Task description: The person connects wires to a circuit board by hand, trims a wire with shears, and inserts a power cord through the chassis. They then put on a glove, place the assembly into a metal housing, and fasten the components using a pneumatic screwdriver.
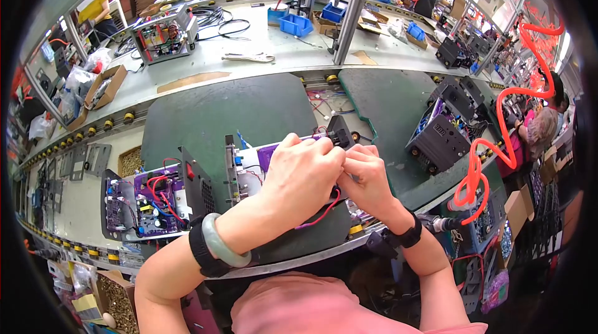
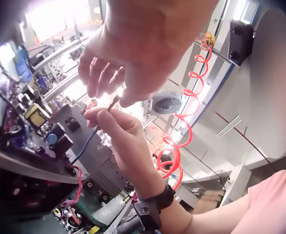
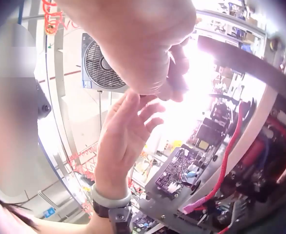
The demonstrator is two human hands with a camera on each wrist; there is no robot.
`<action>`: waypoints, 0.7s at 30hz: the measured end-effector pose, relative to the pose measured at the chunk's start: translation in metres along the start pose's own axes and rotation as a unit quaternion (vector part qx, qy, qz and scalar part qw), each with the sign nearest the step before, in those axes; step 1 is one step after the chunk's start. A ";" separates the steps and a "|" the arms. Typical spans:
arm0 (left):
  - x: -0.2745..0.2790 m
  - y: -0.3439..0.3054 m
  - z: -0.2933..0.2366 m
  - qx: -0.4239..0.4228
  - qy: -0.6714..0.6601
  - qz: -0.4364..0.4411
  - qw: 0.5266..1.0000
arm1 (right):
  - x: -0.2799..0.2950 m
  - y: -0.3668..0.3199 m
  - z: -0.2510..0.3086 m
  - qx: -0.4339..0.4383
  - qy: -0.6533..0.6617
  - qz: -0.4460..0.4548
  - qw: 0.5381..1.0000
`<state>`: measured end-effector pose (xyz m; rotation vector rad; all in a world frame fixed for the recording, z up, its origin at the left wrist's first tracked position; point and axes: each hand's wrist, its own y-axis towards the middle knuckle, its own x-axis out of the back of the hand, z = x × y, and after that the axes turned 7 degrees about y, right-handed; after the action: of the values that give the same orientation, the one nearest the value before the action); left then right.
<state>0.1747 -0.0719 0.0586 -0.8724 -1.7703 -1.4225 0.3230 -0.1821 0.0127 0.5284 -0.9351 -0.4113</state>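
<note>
Both hands meet over an open-topped electronic unit with a purple circuit board [image 1: 266,158]. My right hand [image 1: 372,184] pinches a dark blue cable [image 2: 86,145] between thumb and forefinger; the cable rises out of the unit. Just above, my left hand [image 1: 302,172] has its thumb and fingers at the cable's dark end [image 2: 114,103], pinching it. Its back hides this spot in the head view. Below the hands, a red wire [image 1: 324,214] loops out at the unit's near side. A black end panel [image 1: 340,131] stands beyond the fingers.
A second open unit [image 1: 149,206] stands left, and a black-fronted unit [image 1: 439,141] right, on green boards [image 1: 218,107]. Roller tracks [image 1: 112,123] edge the line. An orange coiled hose [image 1: 504,128] hangs at right with a power driver [image 1: 443,224]. Blue bins [image 1: 296,25] sit behind.
</note>
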 end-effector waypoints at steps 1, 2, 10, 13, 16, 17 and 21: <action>-0.003 0.002 0.002 0.003 0.016 -0.020 1.000 | 0.000 -0.001 -0.001 -0.008 -0.009 0.003 1.000; -0.004 0.002 0.004 0.003 0.018 -0.022 1.000 | 0.000 -0.001 0.000 -0.006 -0.009 0.003 1.000; -0.003 -0.009 0.014 0.024 0.010 -0.004 1.000 | -0.004 0.001 0.002 0.013 0.003 -0.008 1.000; -0.026 -0.015 0.014 0.086 -0.123 -0.058 0.987 | -0.004 -0.002 0.001 0.018 0.002 -0.003 1.000; -0.043 -0.023 -0.009 0.426 -0.610 0.099 0.661 | -0.002 -0.003 -0.001 -0.007 0.042 -0.032 0.999; -0.042 -0.025 -0.020 0.434 -0.664 0.074 0.605 | 0.000 -0.004 -0.002 -0.003 0.050 -0.022 0.999; -0.040 -0.037 -0.026 0.450 -0.703 0.047 0.549 | 0.004 0.006 0.002 0.037 -0.013 0.010 0.999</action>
<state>0.1681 -0.1070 0.0098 -1.5094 -2.8780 0.8778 0.3243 -0.1804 0.0199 0.5816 -0.9822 -0.3665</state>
